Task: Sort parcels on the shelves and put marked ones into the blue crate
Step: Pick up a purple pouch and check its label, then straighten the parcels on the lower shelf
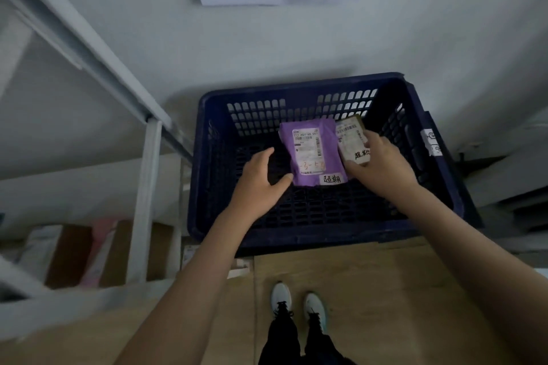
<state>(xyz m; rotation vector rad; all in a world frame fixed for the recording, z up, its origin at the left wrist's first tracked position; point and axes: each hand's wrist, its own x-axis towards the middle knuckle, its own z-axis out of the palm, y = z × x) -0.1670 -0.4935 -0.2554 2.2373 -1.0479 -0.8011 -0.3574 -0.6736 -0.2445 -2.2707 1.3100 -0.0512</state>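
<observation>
gripping an upright brown parcel point(353, 141) in the blue crate point(296, 234), right hand point(382, 163)

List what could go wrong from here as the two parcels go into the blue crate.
1. The right hand holds the small tan parcel with a white label by one edge; it may land on the purple plastic mailer and hide its handwritten tag.
2. The left hand only touches the mailer's corner, so the mailer could slide.
3. The dark blue slotted plastic crate appears to overhang its support and could tip if pressed.
</observation>
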